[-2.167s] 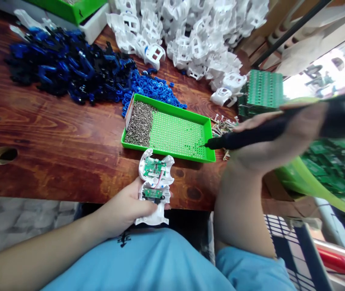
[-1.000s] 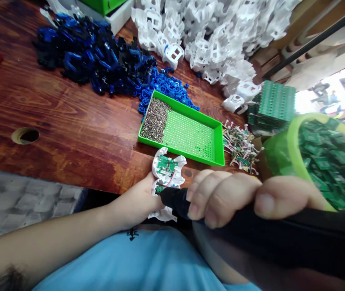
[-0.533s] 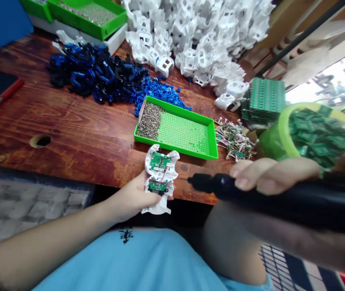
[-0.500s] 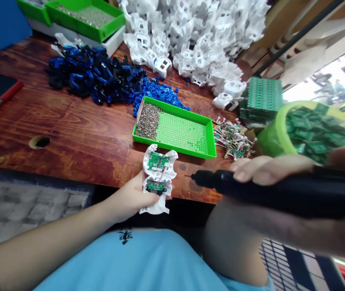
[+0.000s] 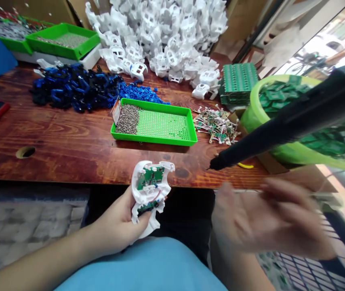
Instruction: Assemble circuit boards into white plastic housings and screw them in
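My left hand (image 5: 120, 216) is closed around a white plastic housing (image 5: 137, 194), two joined shell parts in a vertical row, tilted. Green circuit boards (image 5: 157, 174) sit inside the shells, with thin red and white wires between them. My thumb lies over the lower part. My right hand (image 5: 260, 218) is smeared by motion, its fingers apart, with nothing in it. Above it a black electric screwdriver (image 5: 269, 133) stands in the air at a slant, its thin bit pointing down left, apart from the hand.
A green tray (image 5: 160, 141) of screws lies on the wooden table (image 5: 69, 149). Behind are blue-black parts (image 5: 72, 87), blue rings (image 5: 142, 93) and white shells (image 5: 172, 44). To the right are wired boards (image 5: 216, 123), stacked green boards (image 5: 239, 79) and a lime bucket (image 5: 254, 109) of boards.
My right hand has let go of the screwdriver and dropped below it; earlier it brought the bit to the housing and back. My left hand has tilted the housing. The view has shifted.
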Demonstrator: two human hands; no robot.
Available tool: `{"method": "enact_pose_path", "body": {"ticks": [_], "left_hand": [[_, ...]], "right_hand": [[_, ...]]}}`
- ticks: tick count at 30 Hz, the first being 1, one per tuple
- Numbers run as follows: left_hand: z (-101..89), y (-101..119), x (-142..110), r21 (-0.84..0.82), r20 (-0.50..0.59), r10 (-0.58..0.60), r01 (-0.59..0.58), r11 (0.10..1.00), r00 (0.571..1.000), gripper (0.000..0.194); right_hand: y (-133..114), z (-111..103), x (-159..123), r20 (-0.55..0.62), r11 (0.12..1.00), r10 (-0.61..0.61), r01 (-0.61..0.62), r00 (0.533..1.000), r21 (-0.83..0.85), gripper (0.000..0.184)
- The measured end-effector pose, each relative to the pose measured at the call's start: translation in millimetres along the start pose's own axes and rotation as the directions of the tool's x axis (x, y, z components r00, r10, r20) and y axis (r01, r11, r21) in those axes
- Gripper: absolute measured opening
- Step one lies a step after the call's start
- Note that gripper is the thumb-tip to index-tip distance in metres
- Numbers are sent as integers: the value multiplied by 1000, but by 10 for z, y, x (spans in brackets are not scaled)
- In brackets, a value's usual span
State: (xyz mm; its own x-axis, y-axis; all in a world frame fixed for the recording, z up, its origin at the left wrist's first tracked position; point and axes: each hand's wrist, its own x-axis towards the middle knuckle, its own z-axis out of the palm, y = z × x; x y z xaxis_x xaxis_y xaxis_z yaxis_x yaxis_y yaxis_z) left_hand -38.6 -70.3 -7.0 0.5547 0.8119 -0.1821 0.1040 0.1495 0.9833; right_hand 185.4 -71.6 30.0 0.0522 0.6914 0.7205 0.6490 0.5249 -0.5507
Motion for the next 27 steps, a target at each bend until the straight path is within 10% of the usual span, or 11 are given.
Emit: {"method": "enact_pose_path", "body": {"ticks": [8,16,27], "left_hand": [[195,40,15,34,87,35,-38,999,996,54],[331,38,27,-90,105,-40,49,995,994,53],[332,5,54,11,121,96,-98,995,988,36]], "right_hand": [[-173,-68,-177,402,854,-405,497,821,-154,14],[-102,-67,-185,395,743,-576,659,716,-112,20],[-10,79,-517,151,913,-396,405,906,-37,21]]}}
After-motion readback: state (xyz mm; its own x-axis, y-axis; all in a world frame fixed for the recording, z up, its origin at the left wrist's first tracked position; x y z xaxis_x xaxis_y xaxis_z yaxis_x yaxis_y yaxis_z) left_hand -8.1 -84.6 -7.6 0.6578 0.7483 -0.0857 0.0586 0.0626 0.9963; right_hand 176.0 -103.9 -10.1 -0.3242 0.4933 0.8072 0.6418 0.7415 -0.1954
